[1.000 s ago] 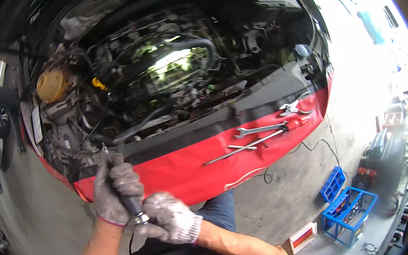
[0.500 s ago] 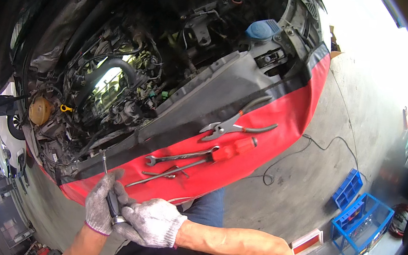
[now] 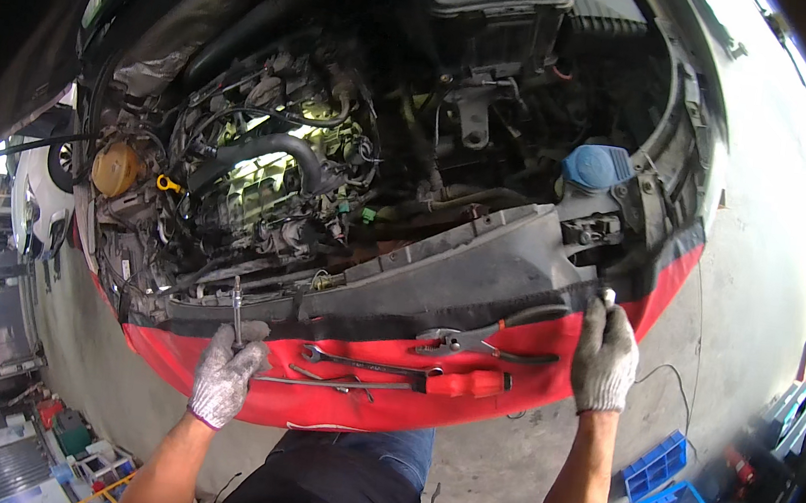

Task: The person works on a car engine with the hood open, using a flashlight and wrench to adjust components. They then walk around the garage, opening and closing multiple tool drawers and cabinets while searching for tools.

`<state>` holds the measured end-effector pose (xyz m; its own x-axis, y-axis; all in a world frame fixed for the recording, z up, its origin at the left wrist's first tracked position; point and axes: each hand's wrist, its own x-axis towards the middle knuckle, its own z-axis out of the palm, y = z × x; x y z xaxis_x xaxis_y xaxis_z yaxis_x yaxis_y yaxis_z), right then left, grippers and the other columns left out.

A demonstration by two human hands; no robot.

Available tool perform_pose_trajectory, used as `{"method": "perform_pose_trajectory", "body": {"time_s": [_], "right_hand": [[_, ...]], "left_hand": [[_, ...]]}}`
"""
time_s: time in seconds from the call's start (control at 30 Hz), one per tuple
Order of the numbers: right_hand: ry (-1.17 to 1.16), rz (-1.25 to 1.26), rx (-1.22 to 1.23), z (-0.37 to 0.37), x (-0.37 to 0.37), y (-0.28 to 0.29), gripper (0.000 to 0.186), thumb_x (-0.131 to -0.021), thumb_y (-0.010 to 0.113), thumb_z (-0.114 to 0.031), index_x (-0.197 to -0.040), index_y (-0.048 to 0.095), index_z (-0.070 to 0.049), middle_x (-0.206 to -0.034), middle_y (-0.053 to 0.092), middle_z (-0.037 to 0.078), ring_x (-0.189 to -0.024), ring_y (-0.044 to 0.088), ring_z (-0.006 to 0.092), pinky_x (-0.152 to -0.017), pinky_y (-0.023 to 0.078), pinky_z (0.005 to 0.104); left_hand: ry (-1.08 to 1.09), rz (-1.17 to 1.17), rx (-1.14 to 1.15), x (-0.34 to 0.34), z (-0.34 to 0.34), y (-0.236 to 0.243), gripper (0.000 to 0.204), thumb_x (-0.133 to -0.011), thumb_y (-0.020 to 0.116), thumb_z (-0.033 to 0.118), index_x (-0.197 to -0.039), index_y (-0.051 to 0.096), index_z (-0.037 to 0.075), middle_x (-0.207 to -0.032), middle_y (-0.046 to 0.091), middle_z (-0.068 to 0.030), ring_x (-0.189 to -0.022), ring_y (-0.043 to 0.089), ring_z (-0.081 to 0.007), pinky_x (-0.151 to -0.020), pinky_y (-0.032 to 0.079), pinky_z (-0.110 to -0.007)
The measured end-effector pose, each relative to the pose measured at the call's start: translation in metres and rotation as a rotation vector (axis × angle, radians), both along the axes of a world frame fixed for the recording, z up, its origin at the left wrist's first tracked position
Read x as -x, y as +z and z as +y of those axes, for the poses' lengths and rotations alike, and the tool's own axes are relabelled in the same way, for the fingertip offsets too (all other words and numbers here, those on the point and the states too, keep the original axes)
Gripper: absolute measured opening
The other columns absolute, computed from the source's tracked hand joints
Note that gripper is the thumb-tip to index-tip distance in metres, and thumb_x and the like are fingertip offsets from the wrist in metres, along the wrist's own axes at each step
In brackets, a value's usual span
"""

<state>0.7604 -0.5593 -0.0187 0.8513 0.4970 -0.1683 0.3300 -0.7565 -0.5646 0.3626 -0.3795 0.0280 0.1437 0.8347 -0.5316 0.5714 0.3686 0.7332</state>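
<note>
The left hand (image 3: 228,371), in a pale knitted work glove, sits in the lower left of the frame, its fingers curled around a metal-shafted driver (image 3: 238,304). The driver's shaft stands almost upright above the glove, its tip over the dark front edge of the engine bay (image 3: 388,299); its grip is mostly hidden by the glove. The left forearm rises from the lower edge, leaning to the right. The gloved right hand (image 3: 604,362) is well apart, right of centre, back uppermost and fingers pointing up the frame; whether they pinch anything cannot be told. Between the hands, on the red fender cover (image 3: 463,419), lie slip-joint pliers (image 3: 459,341), a combination wrench (image 3: 370,364) and a red-handled screwdriver (image 3: 466,383).
</note>
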Motion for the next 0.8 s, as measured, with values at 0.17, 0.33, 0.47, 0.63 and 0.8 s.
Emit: {"method": "perform_pose_trajectory", "body": {"time_s": [0.17, 0.33, 0.47, 0.63, 0.8], "right_hand": [[-0.042, 0.024, 0.210, 0.014, -0.021, -0.020, 0.046, -0.093, 0.061, -0.045, -0.077, 0.062, -0.002, -0.066, 0.057, 0.019, -0.061, 0.056, 0.0335, -0.060, 0.045, 0.0415], [-0.212, 0.046, -0.183, 0.013, -0.024, -0.040, 0.033, -0.095, 0.062, -0.028, -0.076, 0.059, -0.001, -0.062, 0.052, 0.005, -0.061, 0.045, 0.0127, -0.058, 0.040, 0.0306], [-0.319, -0.011, -0.331, -0.014, -0.026, -0.072, 0.029, -0.100, 0.054, -0.023, -0.091, 0.064, 0.002, -0.078, 0.060, 0.006, -0.075, 0.050, 0.0138, -0.069, 0.044, 0.0292], [-0.515, -0.044, -0.325, -0.048, -0.026, -0.111, 0.045, -0.102, 0.050, -0.032, -0.121, 0.062, 0.008, -0.114, 0.067, 0.016, -0.101, 0.062, 0.0212, -0.088, 0.049, 0.0319], [-0.664, -0.011, -0.435, -0.086, -0.040, -0.131, 0.049, -0.102, 0.051, -0.034, -0.127, 0.058, 0.008, -0.121, 0.064, 0.017, -0.101, 0.064, 0.0228, -0.088, 0.052, 0.0337]], "left_hand": [[-0.027, 0.233, -0.143, 0.032, 0.029, -0.039, 0.017, -0.093, 0.060, 0.011, -0.107, 0.060, 0.001, -0.084, 0.062, -0.0030, -0.071, 0.056, -0.0099, -0.067, 0.051, -0.028], [0.006, 0.505, -0.064, 0.029, 0.056, -0.051, 0.021, -0.090, 0.068, 0.024, -0.093, 0.064, 0.003, -0.068, 0.058, 0.0006, -0.060, 0.052, -0.0085, -0.058, 0.044, -0.027], [-0.089, 0.502, -0.152, 0.029, 0.063, -0.053, 0.031, -0.082, 0.077, 0.030, -0.080, 0.061, 0.004, -0.065, 0.056, -0.0011, -0.056, 0.046, -0.0116, -0.053, 0.042, -0.032], [-0.127, 0.621, -0.195, 0.025, 0.065, -0.049, 0.048, -0.071, 0.086, 0.030, -0.064, 0.045, 0.006, -0.055, 0.046, -0.0053, -0.052, 0.040, -0.0193, -0.050, 0.040, -0.038], [-0.238, 0.630, -0.306, 0.039, 0.068, -0.058, 0.051, -0.065, 0.089, 0.036, -0.061, 0.046, 0.008, -0.058, 0.053, -0.0084, -0.050, 0.052, -0.0264, -0.049, 0.042, -0.041]]}}
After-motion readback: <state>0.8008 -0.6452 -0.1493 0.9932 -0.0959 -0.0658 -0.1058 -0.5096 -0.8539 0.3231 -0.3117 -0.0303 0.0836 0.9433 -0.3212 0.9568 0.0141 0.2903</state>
